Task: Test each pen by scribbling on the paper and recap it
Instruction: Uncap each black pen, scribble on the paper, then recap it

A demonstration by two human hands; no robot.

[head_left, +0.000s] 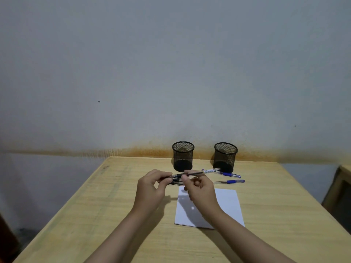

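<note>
Black-inked pen [197, 173], its white label too small to read, is being pinched at each end by the left hand [152, 186] and right hand [199, 188] above the white paper [226, 205] on the bench [95, 215].

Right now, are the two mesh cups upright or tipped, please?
Upright: the left mesh cup and right mesh cup stand on their bases, rims upward.

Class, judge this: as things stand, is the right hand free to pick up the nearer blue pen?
Probably not yet: the right hand pinches the black pen, though the nearer blue pen lies uncovered just beside it.
</note>
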